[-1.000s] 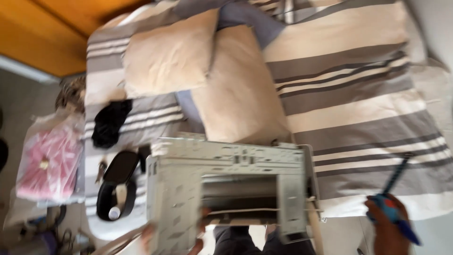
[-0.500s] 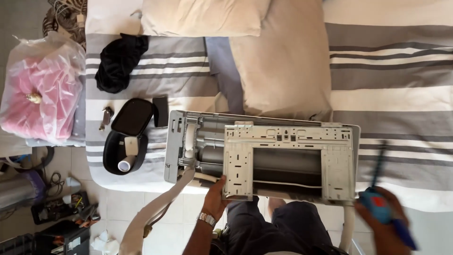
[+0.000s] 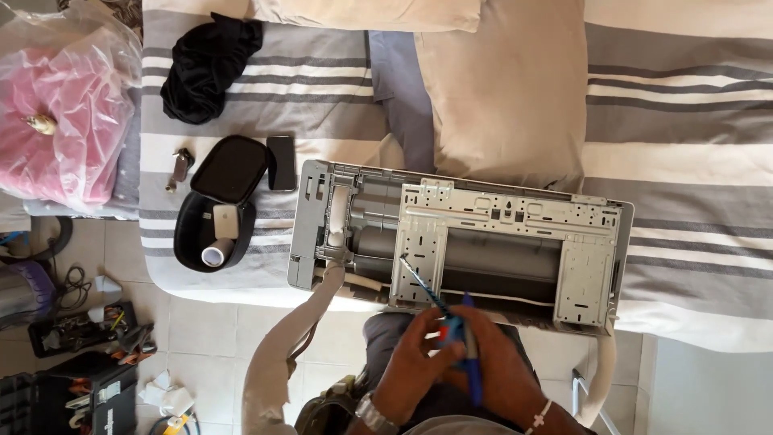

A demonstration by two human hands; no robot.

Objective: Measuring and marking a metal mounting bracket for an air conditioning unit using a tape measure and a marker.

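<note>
A grey air-conditioner indoor unit (image 3: 515, 250) lies back-up on the striped bed, its metal mounting plate (image 3: 419, 242) showing. My left hand (image 3: 412, 358), with a wristwatch, and my right hand (image 3: 503, 370) meet below the unit's near edge. Both hold a blue-handled screwdriver (image 3: 463, 338). Its thin shaft slants up to the left, and the tip rests on the left part of the metal plate. An insulated pipe (image 3: 278, 362) hangs from the unit's left end down past my left arm.
On the bed to the left lie an open black case (image 3: 193, 234) with white items, a dark phone (image 3: 281, 161), a small metal piece (image 3: 179, 167) and a black cloth (image 3: 205, 64). Beige pillows (image 3: 499, 97) lie behind the unit. A pink bundle in plastic (image 3: 56, 121) and floor tools (image 3: 88, 338) sit far left.
My right hand has brought the screwdriver in from the far right to the middle. My left hand has left the unit's edge and joined it. The view has shifted down the bed.
</note>
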